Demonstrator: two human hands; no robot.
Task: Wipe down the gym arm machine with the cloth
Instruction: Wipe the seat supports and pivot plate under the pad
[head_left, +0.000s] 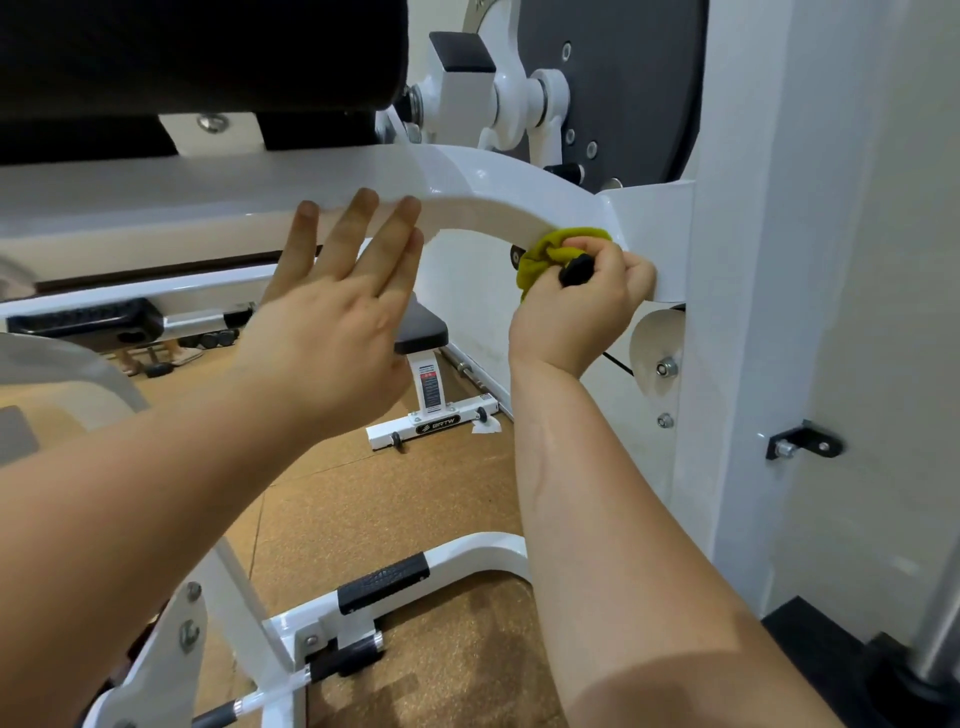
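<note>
Right hand (576, 296) fisted around yellow-green cloth (556, 254), pressed under white curved beam (483, 208) beside the upright. Left hand (332, 322) spread, bracing beam's edge. Best worked firmly along underside.

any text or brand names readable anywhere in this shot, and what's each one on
"BRTW" with a small logo: on the black badge on the white base bar of the bench behind the hands.
Red, white and black sticker on that bench's upright post: print too small to read.
White arm machine frame, yellow-green cloth: no text visible.
</note>
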